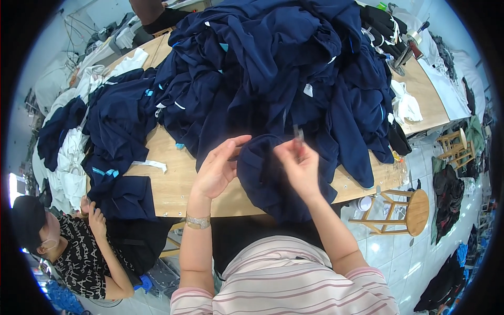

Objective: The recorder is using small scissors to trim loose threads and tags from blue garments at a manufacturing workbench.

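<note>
A dark navy garment (257, 170) hangs over the table's front edge, right before me. My left hand (216, 167) is at its left side, fingers stretched out and apart; its fingertips reach the cloth's upper edge, and I cannot tell whether they touch it. Above the cloth's right part is my right hand (298, 165), closed, thumb and finger pinched together. A small pair of thread snips (298, 135), smeared by motion, sticks up from that hand with its metallic end showing. Behind both hands rises a big heap of navy garments (257, 58) with small white and light-blue tags.
The wooden table (220, 202) carries more navy clothes (118, 115) and white cloth (407, 102). At the left a co-worker in a black cap (29, 212) sits handling navy cloth. Wooden stools (417, 212) stand right, and dark clothes (449, 194) lie on the tiled floor.
</note>
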A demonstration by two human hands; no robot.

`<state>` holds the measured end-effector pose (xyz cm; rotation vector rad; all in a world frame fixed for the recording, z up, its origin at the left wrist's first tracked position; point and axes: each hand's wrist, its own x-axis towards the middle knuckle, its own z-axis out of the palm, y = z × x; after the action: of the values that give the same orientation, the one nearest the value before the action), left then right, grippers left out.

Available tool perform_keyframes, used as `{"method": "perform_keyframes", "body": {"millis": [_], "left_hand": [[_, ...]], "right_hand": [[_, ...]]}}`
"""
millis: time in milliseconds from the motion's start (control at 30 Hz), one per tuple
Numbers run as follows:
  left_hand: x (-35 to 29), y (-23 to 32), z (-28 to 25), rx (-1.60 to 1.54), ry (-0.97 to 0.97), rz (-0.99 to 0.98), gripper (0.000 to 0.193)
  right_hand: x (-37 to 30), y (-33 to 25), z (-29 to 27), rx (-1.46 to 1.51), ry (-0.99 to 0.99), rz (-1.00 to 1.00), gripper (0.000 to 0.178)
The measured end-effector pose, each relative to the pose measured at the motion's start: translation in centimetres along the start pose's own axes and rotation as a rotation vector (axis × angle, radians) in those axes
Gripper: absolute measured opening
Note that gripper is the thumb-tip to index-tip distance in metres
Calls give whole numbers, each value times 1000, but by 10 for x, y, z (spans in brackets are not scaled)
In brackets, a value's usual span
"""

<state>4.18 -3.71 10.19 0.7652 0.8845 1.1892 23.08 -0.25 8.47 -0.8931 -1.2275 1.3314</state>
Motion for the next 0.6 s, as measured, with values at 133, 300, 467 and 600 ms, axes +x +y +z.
{"method": "perform_keyframes", "body": {"millis": [133,300,467,600], "left_hand": [[-4,-4,-4,83,18,31,43],[-8,0,21,231,8,85,66],[-17,3,42,389,30,150,69],[-21,-2,37,514,65,164,70]], "right_hand": [[8,8,-23,357,287,-62,19],[-4,-11,-12,-138,-36,-49,15],[0,-1,11,-538,-262,-408,23],[7,-12,8,-109,-15,-72,9]]}}
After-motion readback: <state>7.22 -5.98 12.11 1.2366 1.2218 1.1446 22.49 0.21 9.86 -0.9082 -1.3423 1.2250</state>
